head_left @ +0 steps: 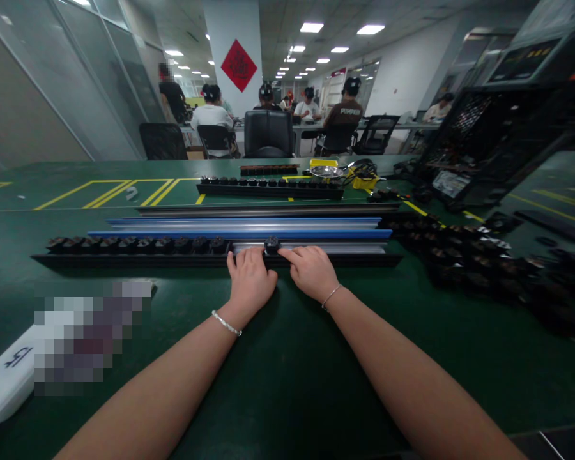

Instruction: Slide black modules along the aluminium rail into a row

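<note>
A long black rail [138,261] with a silvery inner channel lies across the table before me. Several black knob-like parts [165,246] sit in a row along its left half. One more black part [271,245] stands alone in the channel, between my hands. My left hand [252,275] lies over the rail's near edge, just left of this part, fingers stretched forward and thumb apart. From the right, my right hand [313,271] reaches its outstretched index finger to the lone part; whether it touches is unclear. Its other fingers bend over the rail, partly hidden.
Behind are blue-edged rails [244,225], a dark rail [268,209] and another filled rail [271,188]. Loose black parts [474,255] are heaped right. A metal dish [326,172] and a black equipment frame [474,140] stand farther back. A white object [9,377] lies left. People sit beyond.
</note>
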`<state>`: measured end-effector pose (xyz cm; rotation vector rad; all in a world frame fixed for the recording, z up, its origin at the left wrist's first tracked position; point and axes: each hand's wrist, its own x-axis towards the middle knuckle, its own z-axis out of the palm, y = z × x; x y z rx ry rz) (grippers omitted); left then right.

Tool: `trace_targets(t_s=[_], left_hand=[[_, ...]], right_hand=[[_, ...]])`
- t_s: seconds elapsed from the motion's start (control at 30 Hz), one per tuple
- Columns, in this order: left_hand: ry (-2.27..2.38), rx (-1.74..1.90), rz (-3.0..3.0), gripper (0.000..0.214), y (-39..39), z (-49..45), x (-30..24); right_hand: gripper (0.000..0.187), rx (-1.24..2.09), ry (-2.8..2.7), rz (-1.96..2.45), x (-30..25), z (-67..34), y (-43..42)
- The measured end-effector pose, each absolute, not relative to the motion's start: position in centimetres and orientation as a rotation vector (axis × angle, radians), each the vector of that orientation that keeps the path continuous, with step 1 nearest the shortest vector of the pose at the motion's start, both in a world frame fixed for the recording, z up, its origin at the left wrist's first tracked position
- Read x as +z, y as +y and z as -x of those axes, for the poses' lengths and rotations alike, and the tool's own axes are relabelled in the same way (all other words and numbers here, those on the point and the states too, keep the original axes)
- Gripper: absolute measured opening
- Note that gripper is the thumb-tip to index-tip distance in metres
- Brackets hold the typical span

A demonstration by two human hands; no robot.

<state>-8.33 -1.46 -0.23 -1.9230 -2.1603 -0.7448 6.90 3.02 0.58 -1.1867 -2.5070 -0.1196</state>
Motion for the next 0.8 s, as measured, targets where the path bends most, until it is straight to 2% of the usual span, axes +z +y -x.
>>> trace_targets(t_s=[0.8], left_hand=[[-2.16, -0.712, 1.934, 0.05, -1.48, 8.47, -0.35]], right_hand=[[0.044, -0.173, -2.518, 1.195, 0.95, -7.55, 3.13]])
